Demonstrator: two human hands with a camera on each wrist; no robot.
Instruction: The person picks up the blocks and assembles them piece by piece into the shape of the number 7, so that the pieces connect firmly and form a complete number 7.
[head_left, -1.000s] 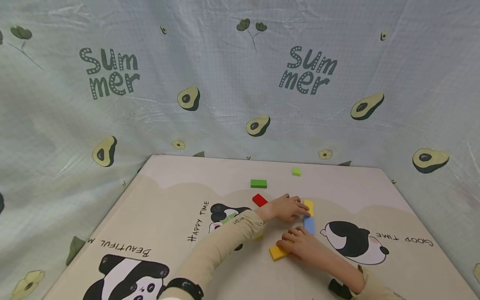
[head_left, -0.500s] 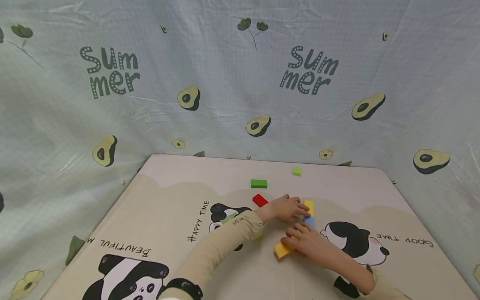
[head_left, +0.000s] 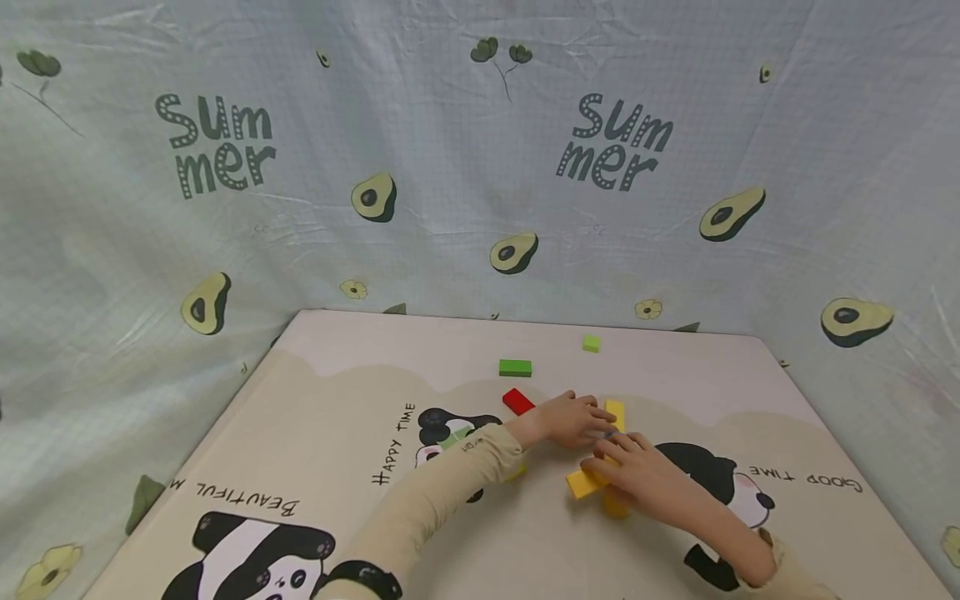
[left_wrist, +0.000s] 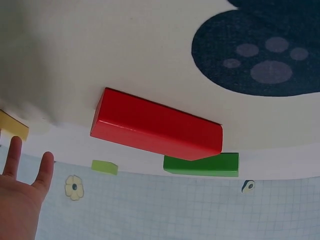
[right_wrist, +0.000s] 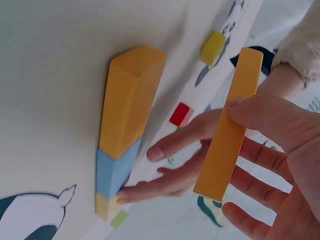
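Observation:
My right hand [head_left: 648, 475] pinches a long orange block [right_wrist: 230, 125] between thumb and fingers, raised above the table. Below it lies a line of blocks end to end: another orange block [right_wrist: 132, 100], a blue block [right_wrist: 115, 167] and a yellow block [head_left: 615, 412] at the far end. My left hand [head_left: 573, 419] reaches in from the left with fingers extended, one fingertip at the side of the blue block near its joint with the yellow one. In the head view, the right hand covers most of the blue block.
A red block [left_wrist: 157, 125] lies just beyond the left wrist. Farther back are a green block [head_left: 515, 367] and a small light green block [head_left: 592, 343]. Another yellow block [right_wrist: 213, 47] sits by the left forearm. A printed cloth [head_left: 450, 167] hangs behind the table.
My right hand has moved right and away from me with the held orange block, now over the line. The line's orange block shows from beneath it. The left hand stays put.

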